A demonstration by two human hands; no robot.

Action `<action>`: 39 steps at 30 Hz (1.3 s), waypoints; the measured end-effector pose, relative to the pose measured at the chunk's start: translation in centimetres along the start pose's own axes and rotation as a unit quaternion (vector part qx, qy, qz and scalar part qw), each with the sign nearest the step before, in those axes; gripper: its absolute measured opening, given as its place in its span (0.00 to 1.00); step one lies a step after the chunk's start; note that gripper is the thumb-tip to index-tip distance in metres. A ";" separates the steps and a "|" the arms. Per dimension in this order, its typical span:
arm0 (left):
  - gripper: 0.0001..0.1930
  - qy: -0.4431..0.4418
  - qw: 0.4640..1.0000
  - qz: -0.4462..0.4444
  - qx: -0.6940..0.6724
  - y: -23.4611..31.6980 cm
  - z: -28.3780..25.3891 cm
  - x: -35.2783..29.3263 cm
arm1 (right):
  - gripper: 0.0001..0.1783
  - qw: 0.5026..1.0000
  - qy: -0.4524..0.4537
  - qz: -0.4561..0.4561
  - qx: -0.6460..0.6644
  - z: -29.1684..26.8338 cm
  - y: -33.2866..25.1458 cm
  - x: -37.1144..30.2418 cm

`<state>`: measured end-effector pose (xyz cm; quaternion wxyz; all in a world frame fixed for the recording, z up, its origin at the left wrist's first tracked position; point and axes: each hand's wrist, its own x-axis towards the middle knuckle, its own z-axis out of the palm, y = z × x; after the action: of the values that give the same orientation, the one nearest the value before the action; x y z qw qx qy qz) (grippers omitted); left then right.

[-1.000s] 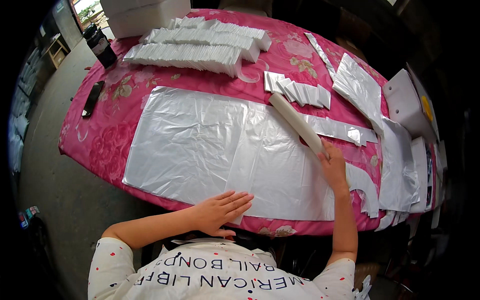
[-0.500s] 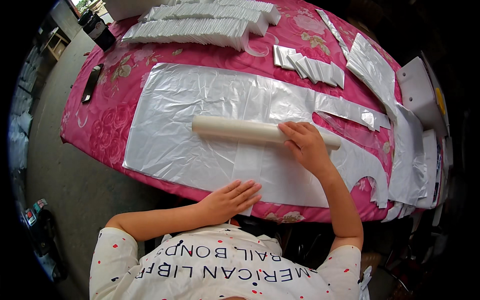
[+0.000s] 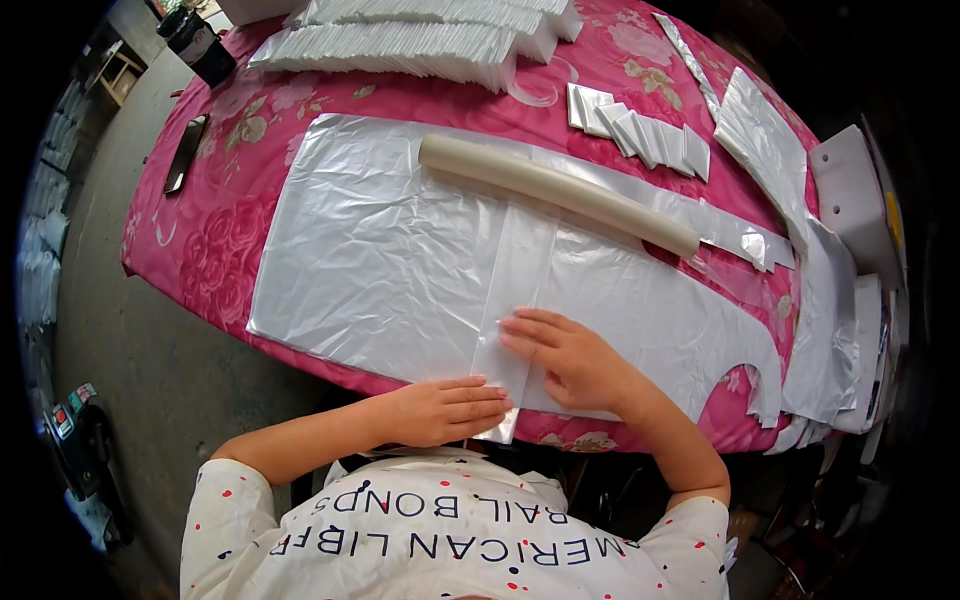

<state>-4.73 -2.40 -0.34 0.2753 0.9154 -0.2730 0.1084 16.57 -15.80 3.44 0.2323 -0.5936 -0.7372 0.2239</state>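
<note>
A stack of thin white plastic vest bags [image 3: 370,230] lies flat across the table in front of me. A narrow folded plastic strip [image 3: 520,260] runs over its middle, its near end sticking out past the table edge. My left hand [image 3: 455,410] lies flat on that near end, fingers stretched out side by side. My right hand [image 3: 570,360] rests on the plastic beside the strip, fingertips reaching onto it, holding nothing. Beyond both hands, a pale cardboard-like tube [image 3: 560,190] lies slantwise across the far part of the bags, touched by neither hand.
Several small folded plastic packets [image 3: 640,135] lie beyond the tube. Long rows of folded packets [image 3: 390,50] stand at the back. A phone [image 3: 186,155] and a dark bottle [image 3: 198,50] are at the left; loose plastic sheeting [image 3: 820,310] and a white box [image 3: 850,185] at the right.
The tube has gone to the far side of the bags and my right hand has left it, coming nearer to my left hand. The strip now reaches farther past the near edge.
</note>
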 end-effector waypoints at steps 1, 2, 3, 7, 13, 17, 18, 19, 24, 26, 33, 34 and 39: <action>0.20 0.022 0.999 0.014 -0.020 -0.2 -0.2 0.0 | 0.34 1.000 0.013 0.004 -0.003 0.7 -0.7 -0.2; 0.21 0.049 0.998 0.010 -0.043 -0.4 -0.4 0.0 | 0.35 1.000 0.026 0.009 -0.007 1.2 -1.3 -0.4; 0.21 0.076 0.995 0.006 -0.067 -0.6 -0.5 0.0 | 0.35 0.999 0.040 0.014 -0.011 1.7 -1.8 -0.5; 0.27 0.057 0.996 -0.073 -0.006 -1.4 -2.3 1.7 | 0.24 0.982 0.156 0.048 -0.098 3.8 -1.4 -0.6; 0.29 0.096 0.977 -0.181 0.055 -3.1 -1.7 2.6 | 0.16 0.971 0.214 0.050 -0.098 3.4 -0.8 0.1; 0.27 0.127 0.940 -0.312 -0.047 -3.6 -2.3 3.6 | 0.08 0.958 0.229 0.174 0.015 2.2 -0.1 0.9; 0.26 0.125 0.921 -0.361 -0.080 -3.9 -2.6 3.9 | 0.06 0.944 0.204 0.252 0.055 1.6 0.0 1.3; 0.27 0.159 0.894 -0.395 -0.137 -4.1 -2.9 4.4 | 0.05 0.923 0.178 0.328 0.095 1.1 0.1 1.7; 0.34 0.184 0.926 -0.327 -0.029 -4.0 -2.8 5.2 | 0.15 0.831 0.101 0.457 0.301 -1.5 1.0 4.0; 0.36 0.109 0.952 -0.272 0.087 -3.8 -1.8 5.0 | 0.15 0.825 0.091 0.463 0.310 -1.6 1.4 4.1; 0.40 0.008 0.940 -0.317 0.124 -3.5 0.2 5.2 | 0.12 0.839 0.117 0.458 0.268 -1.1 0.7 3.8; 0.40 0.008 0.939 -0.319 0.127 -3.5 0.2 5.2 | 0.13 0.861 0.141 0.445 0.203 -0.7 0.1 3.5; 0.36 0.063 0.940 -0.319 0.102 -3.9 -0.8 5.9 | 0.29 0.917 0.297 0.193 -0.183 1.6 0.4 2.0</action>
<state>2.26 -1.84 0.62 0.2168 0.9691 0.0633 0.0996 15.56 -13.82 2.12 0.2798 -0.7955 -0.5339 -0.0611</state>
